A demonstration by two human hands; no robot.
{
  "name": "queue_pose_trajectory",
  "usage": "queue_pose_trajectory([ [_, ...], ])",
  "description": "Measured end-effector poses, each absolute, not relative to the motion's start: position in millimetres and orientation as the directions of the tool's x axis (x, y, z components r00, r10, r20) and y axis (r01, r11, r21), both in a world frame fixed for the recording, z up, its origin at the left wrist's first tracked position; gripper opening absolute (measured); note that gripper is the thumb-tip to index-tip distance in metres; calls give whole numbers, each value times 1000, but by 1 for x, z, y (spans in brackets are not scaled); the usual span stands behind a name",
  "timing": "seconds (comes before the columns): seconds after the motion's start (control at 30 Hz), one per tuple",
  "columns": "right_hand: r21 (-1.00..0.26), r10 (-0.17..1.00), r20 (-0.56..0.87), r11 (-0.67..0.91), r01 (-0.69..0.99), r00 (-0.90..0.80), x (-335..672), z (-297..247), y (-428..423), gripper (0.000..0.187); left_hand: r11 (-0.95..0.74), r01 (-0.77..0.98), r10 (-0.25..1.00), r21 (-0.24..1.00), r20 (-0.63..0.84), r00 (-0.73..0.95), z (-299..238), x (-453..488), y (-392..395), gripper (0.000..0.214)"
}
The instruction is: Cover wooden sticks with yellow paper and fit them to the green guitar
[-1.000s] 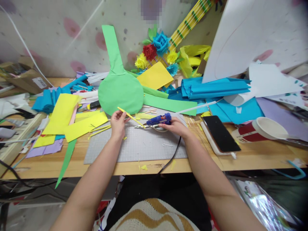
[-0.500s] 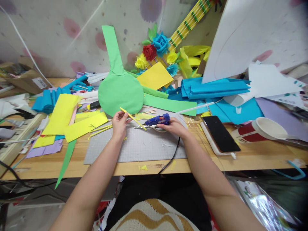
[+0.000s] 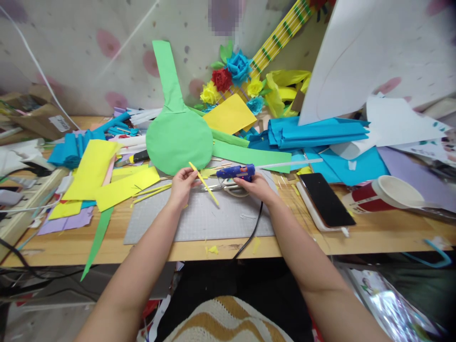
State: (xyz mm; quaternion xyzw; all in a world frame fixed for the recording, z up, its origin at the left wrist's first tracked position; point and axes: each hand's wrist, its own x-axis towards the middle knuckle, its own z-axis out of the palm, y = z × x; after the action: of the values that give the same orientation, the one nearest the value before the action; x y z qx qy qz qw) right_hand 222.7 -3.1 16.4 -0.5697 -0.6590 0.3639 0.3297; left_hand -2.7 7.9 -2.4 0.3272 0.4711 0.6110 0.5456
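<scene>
Over a grey mat (image 3: 213,225) on the wooden table (image 3: 192,252), our left hand (image 3: 182,185) pinches a yellow stick (image 3: 206,188); our right hand (image 3: 258,186) grips a glue gun (image 3: 233,171) nearby. We judge this a gluing step; the next move calls for steady alignment. Whether glue is flowing, we cannot tell.

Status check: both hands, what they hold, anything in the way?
Left hand: pinching yellow stick. Right hand: gripping blue glue gun. In the way: possibly scissors, below the gun on grey mat.

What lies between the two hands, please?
The head view shows a yellow stick in the left hand, a blue glue gun in the right hand, and scissors.
</scene>
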Motion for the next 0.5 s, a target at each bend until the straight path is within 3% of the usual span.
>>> queue_pose_trajectory([
  [0.1,-884,999,-12,11,468,-48,220,16,-1,47,131,-320,987,938,-152,-43,-1,-3,7,31],
  [0.2,-883,996,-15,29,468,-90,217,17,-3,45,159,-278,987,947,-152,47,0,-4,5,30],
  [0.5,-844,976,18,132,520,-218,217,19,-6,42,175,-212,984,961,-162,79,-2,-5,6,32],
])
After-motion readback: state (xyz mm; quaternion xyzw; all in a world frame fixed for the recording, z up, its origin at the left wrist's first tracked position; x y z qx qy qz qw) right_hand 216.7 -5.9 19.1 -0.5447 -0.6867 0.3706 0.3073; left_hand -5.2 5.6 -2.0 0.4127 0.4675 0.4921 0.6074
